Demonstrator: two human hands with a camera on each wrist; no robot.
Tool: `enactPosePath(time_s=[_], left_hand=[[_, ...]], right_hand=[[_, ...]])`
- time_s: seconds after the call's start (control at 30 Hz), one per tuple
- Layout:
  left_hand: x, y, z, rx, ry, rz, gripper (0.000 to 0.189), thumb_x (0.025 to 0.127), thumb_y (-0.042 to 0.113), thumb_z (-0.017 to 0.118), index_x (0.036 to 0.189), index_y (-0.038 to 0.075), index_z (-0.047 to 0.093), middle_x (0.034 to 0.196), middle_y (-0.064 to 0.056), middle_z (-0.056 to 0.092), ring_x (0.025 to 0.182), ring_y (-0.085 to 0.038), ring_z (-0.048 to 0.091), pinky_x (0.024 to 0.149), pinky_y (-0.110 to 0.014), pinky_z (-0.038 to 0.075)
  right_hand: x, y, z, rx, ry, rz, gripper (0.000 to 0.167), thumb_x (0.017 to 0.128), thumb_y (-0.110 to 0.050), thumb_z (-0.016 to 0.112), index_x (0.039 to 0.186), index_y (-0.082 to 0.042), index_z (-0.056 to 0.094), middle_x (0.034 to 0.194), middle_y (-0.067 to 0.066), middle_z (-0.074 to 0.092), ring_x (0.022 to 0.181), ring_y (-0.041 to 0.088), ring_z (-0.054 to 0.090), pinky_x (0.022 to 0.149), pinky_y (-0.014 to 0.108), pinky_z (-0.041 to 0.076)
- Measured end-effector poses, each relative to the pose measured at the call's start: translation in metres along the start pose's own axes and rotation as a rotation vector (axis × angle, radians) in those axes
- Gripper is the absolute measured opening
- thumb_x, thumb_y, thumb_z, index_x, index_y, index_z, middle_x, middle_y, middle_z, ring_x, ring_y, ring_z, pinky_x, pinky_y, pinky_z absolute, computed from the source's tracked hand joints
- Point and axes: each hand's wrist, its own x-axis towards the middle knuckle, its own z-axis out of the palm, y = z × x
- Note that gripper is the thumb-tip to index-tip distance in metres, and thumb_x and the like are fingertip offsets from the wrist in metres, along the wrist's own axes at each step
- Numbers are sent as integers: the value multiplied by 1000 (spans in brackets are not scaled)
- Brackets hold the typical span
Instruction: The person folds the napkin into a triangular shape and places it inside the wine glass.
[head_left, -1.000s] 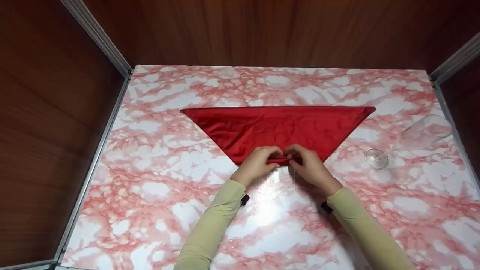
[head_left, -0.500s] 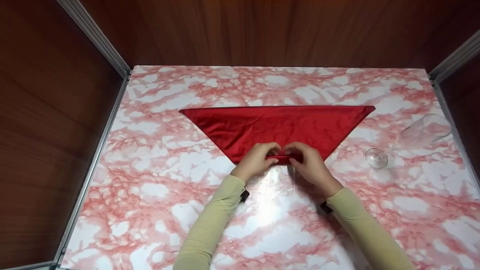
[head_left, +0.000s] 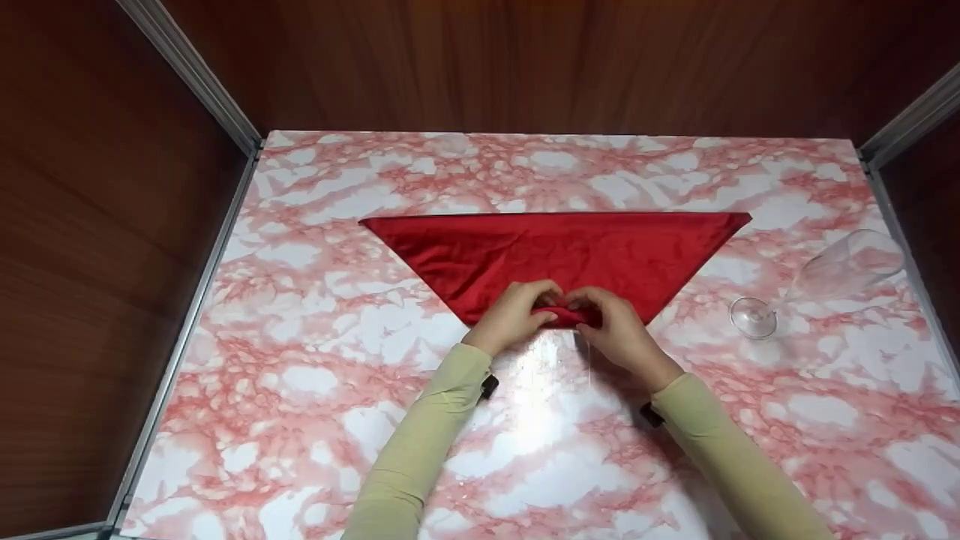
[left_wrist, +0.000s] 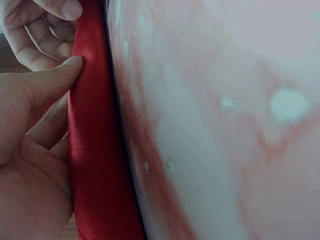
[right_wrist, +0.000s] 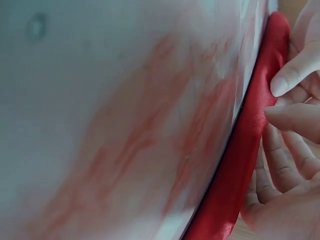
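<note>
A red satin napkin (head_left: 555, 251) lies folded into a trapezoid, its long side at the far end and its short side near the person. Its near edge is turned over into a narrow roll. The left hand (head_left: 516, 316) pinches this roll with curled fingers, the thumb on the near side. Close beside it, the right hand (head_left: 616, 327) grips the same roll, the fingertips of both hands almost meeting. In the left wrist view, the left thumb (left_wrist: 47, 82) presses on the red band. The right wrist view shows the right thumb (right_wrist: 290, 117) at the cloth's edge.
To the right, a clear stemmed glass (head_left: 851, 264) stands on its round foot. The red-and-white marbled table (head_left: 315, 450) is bordered by brown wood-grain panels (head_left: 525, 67) in metal frames at the back and sides.
Both hands have shifted slightly away from the person, bringing the napkin's near edge forward with them. The roll between the thumbs looks a little fuller. The glass has stayed put.
</note>
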Motion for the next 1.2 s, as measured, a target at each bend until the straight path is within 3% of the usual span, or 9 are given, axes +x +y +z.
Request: enactPosePath(time_s=[0.37,0.67,0.97,1.2], left_hand=[[-2,5,-1,131,52,11,28,85,13,73,112,10,65,107,-2,65,107,-17,55,95,-26,38],[-4,5,-2,34,56,46,33,82,3,75,113,5,64,109,-7,64,104,-17,58,91,-25,45],[-1,2,-1,14,58,41,37,80,-12,67,114,5,63,108,-6,64,101,-17,58,89,-26,46],[1,1,-1,27,63,41,35,82,-12,66,112,5,63,107,-5,64,102,-15,58,90,-24,45]], right_hand=[[6,2,-2,-8,-32,12,39,77,14,68,113,2,62,103,14,66,99,28,61,87,43,48],[14,5,-4,-15,-23,11,36,80,12,67,114,0,61,99,14,67,96,27,63,84,43,50],[16,6,-5,-5,-4,40,35,80,12,66,113,-1,61,100,14,68,96,27,63,85,42,49],[15,4,-5,12,15,28,33,81,12,66,111,-2,64,102,10,68,97,24,62,86,40,49]])
